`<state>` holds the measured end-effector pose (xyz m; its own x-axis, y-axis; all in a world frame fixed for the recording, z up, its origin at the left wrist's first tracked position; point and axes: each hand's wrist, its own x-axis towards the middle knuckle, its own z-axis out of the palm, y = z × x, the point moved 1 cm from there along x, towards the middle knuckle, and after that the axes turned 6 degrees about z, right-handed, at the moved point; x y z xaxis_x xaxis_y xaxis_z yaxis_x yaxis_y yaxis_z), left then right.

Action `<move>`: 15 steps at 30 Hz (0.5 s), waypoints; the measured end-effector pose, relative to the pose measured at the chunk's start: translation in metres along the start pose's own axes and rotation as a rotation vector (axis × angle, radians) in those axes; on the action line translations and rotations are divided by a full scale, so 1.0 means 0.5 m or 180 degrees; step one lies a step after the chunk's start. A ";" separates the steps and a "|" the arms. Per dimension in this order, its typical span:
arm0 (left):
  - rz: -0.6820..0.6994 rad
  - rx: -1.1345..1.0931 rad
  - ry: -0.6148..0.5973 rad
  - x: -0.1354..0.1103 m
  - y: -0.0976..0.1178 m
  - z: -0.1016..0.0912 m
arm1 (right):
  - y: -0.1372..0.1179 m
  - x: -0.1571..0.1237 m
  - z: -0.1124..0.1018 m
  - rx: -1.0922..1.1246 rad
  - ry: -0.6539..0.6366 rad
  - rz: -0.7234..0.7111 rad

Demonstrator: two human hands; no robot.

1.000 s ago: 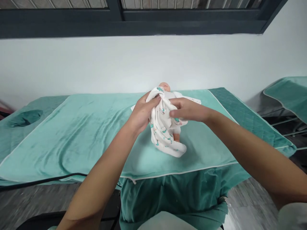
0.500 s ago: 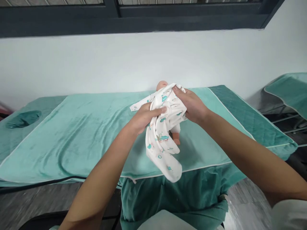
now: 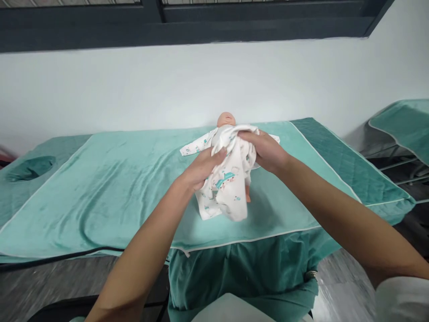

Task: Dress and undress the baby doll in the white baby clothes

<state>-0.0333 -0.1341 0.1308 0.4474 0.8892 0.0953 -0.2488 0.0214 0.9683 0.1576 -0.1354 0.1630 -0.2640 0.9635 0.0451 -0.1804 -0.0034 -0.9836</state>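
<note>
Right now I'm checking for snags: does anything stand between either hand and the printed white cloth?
Nothing visible does: the left hand and right hand both grip the printed white cloth directly. The doll lies beyond it, partly hidden, not in between. I can't see inside its folds.

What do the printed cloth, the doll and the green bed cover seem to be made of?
Printed cloth: soft, matt fabric, probably cotton, judging by its loose folds.
Doll: likely vinyl or plastic; its head looks smooth and rounded, though softness can't be told.
Green bed cover: velvety plush, perhaps polyester; the pile shows light and dark streaks.
</note>
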 end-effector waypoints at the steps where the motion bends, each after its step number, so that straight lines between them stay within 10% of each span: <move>1: -0.0069 0.0004 -0.0195 -0.005 -0.001 -0.003 | -0.005 0.001 -0.004 0.0075 -0.0014 -0.0092; 10: 0.0255 -0.0478 0.0179 0.007 -0.002 0.019 | 0.001 -0.043 -0.010 -0.0938 -0.1056 0.0802; 15: -0.0062 -0.0335 -0.0025 0.012 -0.029 0.018 | 0.035 -0.032 -0.016 -0.0440 -0.0326 0.0487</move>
<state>-0.0193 -0.1331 0.1193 0.4596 0.8846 0.0789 -0.3288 0.0869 0.9404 0.1661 -0.1487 0.1439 -0.3745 0.9223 -0.0958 -0.0011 -0.1038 -0.9946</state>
